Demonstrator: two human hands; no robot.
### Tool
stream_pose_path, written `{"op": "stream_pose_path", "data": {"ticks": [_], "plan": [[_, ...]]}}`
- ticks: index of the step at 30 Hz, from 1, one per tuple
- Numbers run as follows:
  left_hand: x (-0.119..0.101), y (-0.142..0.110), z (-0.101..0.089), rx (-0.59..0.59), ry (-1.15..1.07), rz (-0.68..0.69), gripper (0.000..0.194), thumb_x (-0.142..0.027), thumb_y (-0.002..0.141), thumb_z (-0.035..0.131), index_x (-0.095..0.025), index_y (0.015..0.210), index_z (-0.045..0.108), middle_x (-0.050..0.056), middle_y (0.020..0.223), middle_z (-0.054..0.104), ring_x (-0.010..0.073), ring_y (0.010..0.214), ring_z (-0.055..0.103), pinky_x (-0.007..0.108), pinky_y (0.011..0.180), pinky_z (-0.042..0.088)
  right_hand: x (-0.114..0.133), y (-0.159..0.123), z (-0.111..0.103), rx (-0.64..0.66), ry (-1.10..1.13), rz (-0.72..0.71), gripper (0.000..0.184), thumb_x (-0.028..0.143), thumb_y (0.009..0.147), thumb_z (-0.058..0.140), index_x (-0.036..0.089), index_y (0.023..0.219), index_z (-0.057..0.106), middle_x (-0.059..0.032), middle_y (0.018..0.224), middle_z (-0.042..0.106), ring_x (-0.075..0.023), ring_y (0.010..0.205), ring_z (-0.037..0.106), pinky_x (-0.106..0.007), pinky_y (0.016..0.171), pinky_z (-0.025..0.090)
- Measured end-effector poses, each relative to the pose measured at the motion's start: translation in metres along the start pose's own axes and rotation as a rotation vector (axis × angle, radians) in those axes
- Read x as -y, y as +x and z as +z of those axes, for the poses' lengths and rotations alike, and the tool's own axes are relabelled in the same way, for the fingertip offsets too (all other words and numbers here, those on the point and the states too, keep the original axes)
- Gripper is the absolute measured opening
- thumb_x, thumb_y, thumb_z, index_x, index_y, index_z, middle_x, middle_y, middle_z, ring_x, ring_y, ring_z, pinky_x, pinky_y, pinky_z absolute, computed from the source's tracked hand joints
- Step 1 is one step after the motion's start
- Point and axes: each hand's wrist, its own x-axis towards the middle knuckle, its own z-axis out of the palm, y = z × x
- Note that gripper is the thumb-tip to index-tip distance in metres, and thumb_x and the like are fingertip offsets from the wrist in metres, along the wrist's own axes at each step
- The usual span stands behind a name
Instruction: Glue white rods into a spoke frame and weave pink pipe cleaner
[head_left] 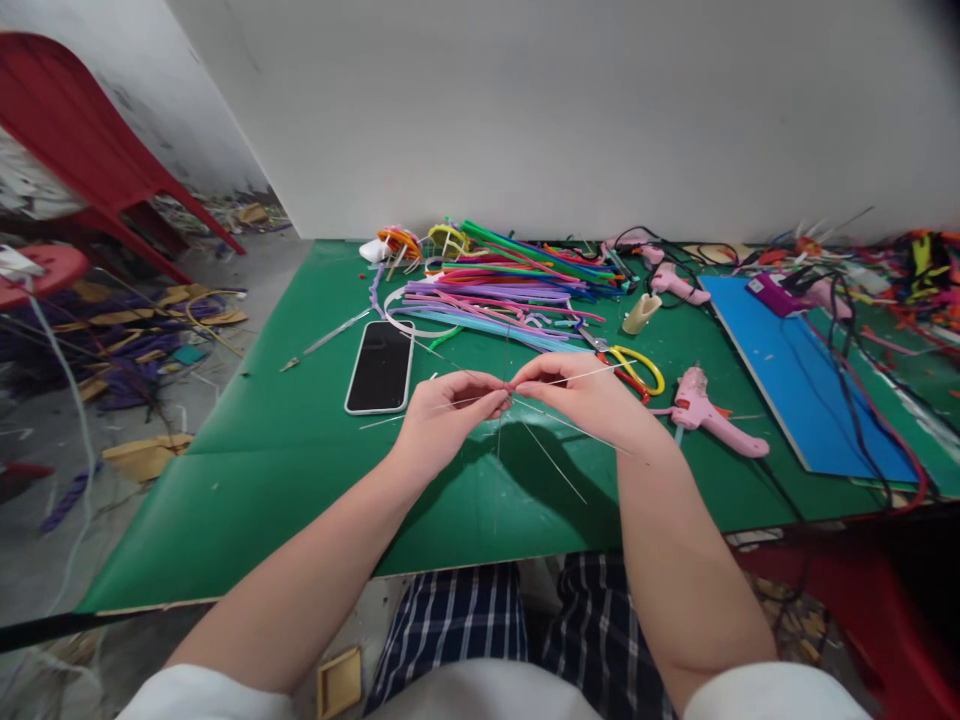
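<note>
Over the middle of the green table, my left hand (450, 410) and my right hand (574, 385) meet fingertip to fingertip. Both pinch the centre of a bundle of thin wires (555, 465), which fan outward in several directions. The wires look pale and stiff; the spot where they join is mostly covered by my fingers. Left of my left hand lies a phone (380, 367) with a dark screen. Scissors (637, 370) with yellow and red handles rest just behind my right hand. A pink glue gun (709, 412) lies to the right of it.
Behind my hands is a pile of coloured pipe cleaners (495, 290) with a white headband (405, 315). At the right are a blue board (795, 380), tangled black cables and a second pink glue gun (679, 285). A red chair (90, 130) stands at the left.
</note>
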Motion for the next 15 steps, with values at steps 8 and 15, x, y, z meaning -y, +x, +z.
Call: {"op": "stream_pose_path", "data": {"ticks": [8,15], "plan": [[0.0007,-0.0003,0.0011,-0.033,0.025,0.012,0.024,-0.034,0.063,0.071,-0.015,0.077,0.065,0.002,0.068,0.067,0.0152,0.065,0.063,0.026,0.064,0.051,0.0005,0.0006,0.0,0.033,-0.017,0.016,0.016,0.024,0.075,0.053,0.019,0.08,0.067,-0.0009,0.077,0.066,-0.0125,0.068,0.056,-0.024,0.059,0.041],[0.0015,0.0011,0.0008,-0.039,0.005,-0.019,0.023,-0.033,0.063,0.072,-0.015,0.076,0.065,0.001,0.066,0.066,0.0136,0.065,0.063,0.024,0.063,0.052,0.0018,0.0007,0.0,0.044,-0.03,0.021,0.016,0.022,0.076,0.052,0.019,0.081,0.067,0.0,0.074,0.065,-0.0105,0.063,0.053,-0.022,0.055,0.038]]}}
